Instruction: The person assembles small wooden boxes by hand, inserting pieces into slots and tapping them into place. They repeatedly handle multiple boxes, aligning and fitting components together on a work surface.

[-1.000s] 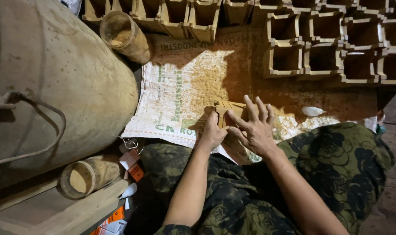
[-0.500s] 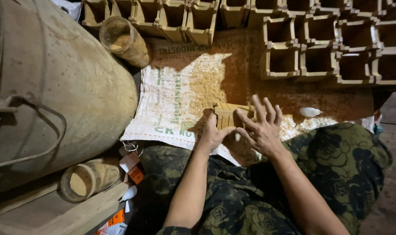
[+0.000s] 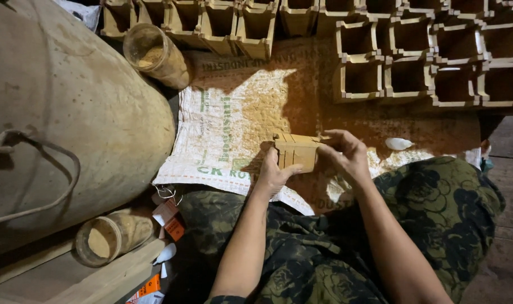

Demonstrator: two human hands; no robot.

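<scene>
Gripping a small wooden box [image 3: 297, 153], both hands now clamp it; earlier the right hand's [image 3: 346, 156] fingers were spread.

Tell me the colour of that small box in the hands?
Pale tan small wooden box, seen in the head view.

Both bare forearms run up from the bottom edge of the view toward 12 o'clock and converge at the centre. The left hand [image 3: 274, 173] sits at 7 o'clock of the meeting point, palm down, thumb stretched toward 2 o'clock, fingers curled closed. The right hand [image 3: 346, 155] lies at 3 o'clock, wrist bent, fingers curled toward 9 o'clock and pinching.
</scene>
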